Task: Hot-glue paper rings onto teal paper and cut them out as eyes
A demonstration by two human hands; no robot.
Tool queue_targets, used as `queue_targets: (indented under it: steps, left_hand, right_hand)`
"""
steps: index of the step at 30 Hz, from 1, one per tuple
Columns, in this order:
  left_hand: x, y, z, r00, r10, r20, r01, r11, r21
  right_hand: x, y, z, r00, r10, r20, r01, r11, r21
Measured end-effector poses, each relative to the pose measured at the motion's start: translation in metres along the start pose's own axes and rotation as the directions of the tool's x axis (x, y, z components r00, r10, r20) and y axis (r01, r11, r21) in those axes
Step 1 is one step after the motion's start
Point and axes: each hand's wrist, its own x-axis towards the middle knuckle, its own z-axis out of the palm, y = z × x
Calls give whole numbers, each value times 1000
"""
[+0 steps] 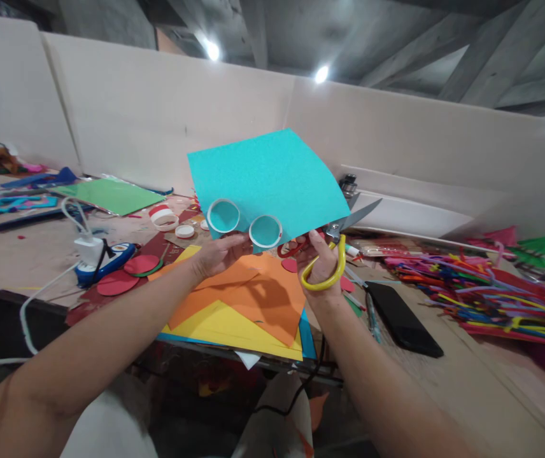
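A turquoise paper sheet is held up above the worktable. Two white rings lie against its lower edge, with turquoise showing through their openings. My left hand is closed at the bottom of the sheet, under and between the rings; its fingertips are partly hidden. My right hand grips the sheet's lower right corner and also carries yellow-handled scissors, a loop around the hand. The scissor blades point up and right, spread apart. Something red shows beside the right fingers; its kind is unclear.
Orange paper and yellow paper lie below my hands. Red paper circles and a blue power strip are at left. On the right are a black phone and many pipe cleaners. White boards stand behind.
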Motion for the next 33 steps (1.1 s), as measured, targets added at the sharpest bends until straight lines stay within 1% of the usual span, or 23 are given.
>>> queue_targets:
  steps: [3,8,11,13,15,17,20,23,25,28,31,33]
  left_hand:
    - [0,-3,-2,1000,10,-8,-10,1000,19]
    - [-1,-5,0,999,35,23,-35,999,15]
    - [-3,-2,0,996,16,84,-13,999,-31]
    - [-4,0,-1,993,-2,122,10,998,-70]
    - [-5,4,-1,993,-3,120,16,994,-108]
    - [-5,8,-2,997,6,81,7,988,-157]
    - [-3,18,-3,1000,18,-11,-20,974,-226]
    - [0,27,-6,995,11,-104,-34,974,-224]
    - [2,30,-9,985,-24,-171,-11,979,-204]
    - [5,30,-13,965,-89,-245,42,981,-191]
    - [6,28,-14,959,-116,-259,64,977,-204]
    - [6,27,-13,955,-127,-267,68,973,-218]
  right_hand:
    - [-1,-1,1,1000,-8,-4,8,1000,3]
    - [2,1,-2,995,-8,-98,6,1000,-22]
    - [6,2,-5,986,-11,-167,2,999,-54]
    - [9,2,-6,979,-13,-204,3,999,-46]
    - [10,1,-7,974,0,-225,-2,1000,-5]
    - [11,-1,-7,974,32,-226,-25,999,34]
    - [10,-3,-7,971,93,-220,-84,995,51]
    - [9,-4,-6,952,120,-283,-120,993,18]
    - [8,-3,-5,945,111,-307,-125,992,-27]
    - [8,-1,-7,969,68,-238,-95,990,-104]
    - [8,1,-11,987,47,-154,-73,982,-173]
    - [8,1,-14,992,47,-120,-70,979,-194]
